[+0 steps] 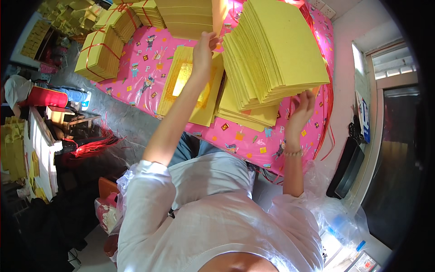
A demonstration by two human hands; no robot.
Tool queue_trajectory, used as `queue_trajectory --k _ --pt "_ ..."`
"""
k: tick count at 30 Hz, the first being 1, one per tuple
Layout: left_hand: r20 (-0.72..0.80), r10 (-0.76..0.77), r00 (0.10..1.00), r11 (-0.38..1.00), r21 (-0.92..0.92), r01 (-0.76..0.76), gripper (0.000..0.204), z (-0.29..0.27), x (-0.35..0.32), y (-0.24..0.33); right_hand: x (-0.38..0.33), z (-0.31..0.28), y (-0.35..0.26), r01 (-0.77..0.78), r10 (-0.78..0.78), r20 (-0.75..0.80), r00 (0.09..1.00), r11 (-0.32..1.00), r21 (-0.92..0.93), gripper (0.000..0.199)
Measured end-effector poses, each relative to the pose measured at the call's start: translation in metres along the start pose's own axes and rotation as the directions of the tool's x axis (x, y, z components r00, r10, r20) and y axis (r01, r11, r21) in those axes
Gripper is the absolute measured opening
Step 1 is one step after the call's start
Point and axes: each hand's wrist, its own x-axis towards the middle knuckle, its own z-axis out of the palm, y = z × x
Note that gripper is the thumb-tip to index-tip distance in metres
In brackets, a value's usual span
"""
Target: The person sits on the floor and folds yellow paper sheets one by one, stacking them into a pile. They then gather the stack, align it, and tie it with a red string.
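Note:
A tall fanned stack of yellow paper sheets [290,45] leans over the pink patterned table. My right hand [301,111] is at its near right corner, fingers bent and apart, tips by the lower edge. To the left of the stack, my left hand [207,47] is closed, its fingers pinching the near edge of an upright, lit orange-yellow paper sheet [220,16]. Beneath my left forearm lies a yellow sheet with a shiny gold square [182,77]. More yellow sheets [251,113] lie under the leaning stack.
Bundles of yellow paper tied with red string [97,54] stand at the table's far left. Another yellow stack [186,18] stands behind my left hand. Red strings [330,97] hang along the table's right edge. A person in a white top [18,88] is at the far left.

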Motion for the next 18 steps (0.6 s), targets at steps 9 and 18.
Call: queue_trajectory --k 9,18 --pt "-0.158 0.389 0.907 0.918 0.154 -0.366 0.063 0.051 -0.067 -0.014 0.095 0.019 0.062 -0.674 0.197 0.668 0.717 0.44 0.593 0.04" --pt "-0.134 0.502 0.855 0.854 0.235 -0.464 0.06 0.065 -0.072 -0.013 0.088 0.031 0.061 -0.637 0.265 0.609 0.747 0.547 0.543 0.041"
